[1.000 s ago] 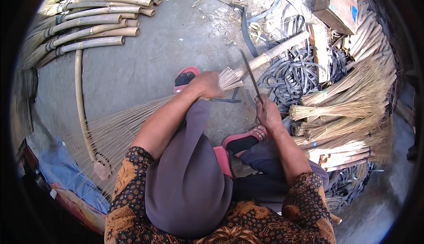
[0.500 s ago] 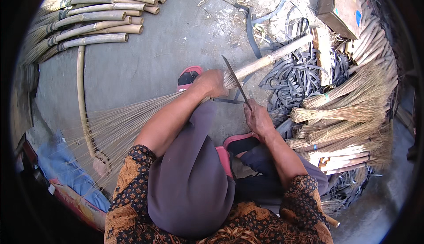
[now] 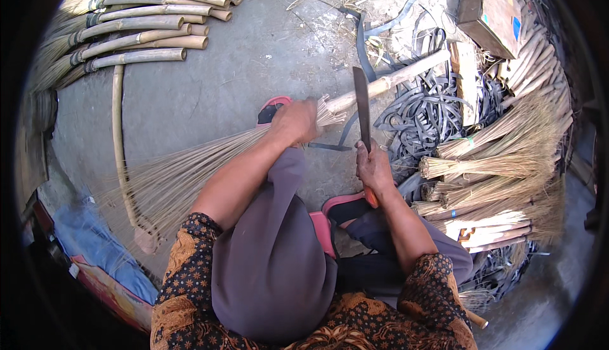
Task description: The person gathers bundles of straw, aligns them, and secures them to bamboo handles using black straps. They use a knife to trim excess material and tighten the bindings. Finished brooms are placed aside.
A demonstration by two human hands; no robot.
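Note:
My left hand (image 3: 295, 122) is closed around a bundle of thin broom bristles (image 3: 222, 148), whose long ends fan out to the lower left under my forearm. The blunt ends stick out past my fist, against a pale bamboo stick (image 3: 412, 76) that runs to the upper right. In my right hand (image 3: 375, 171) is a long knife (image 3: 362, 99) with a dark blade and an orange handle. Its blade points up and away, near the bamboo stick and right of the bristle ends. Where the stick meets the bristles is partly hidden by my left hand.
Finished-looking brooms (image 3: 136, 36) lie stacked at the upper left. A tangle of black rubber strips (image 3: 419, 106) and tied bristle bundles (image 3: 488, 163) are on the right. A wooden box (image 3: 487, 14) stands beyond them. A thin stick (image 3: 118, 128) and blue cloth (image 3: 95, 242) lie at left.
The knife has swung from slanting across the bristle ends to nearly upright, away from them to the right. My left hand has shifted slightly, and the bristle ends look more spread.

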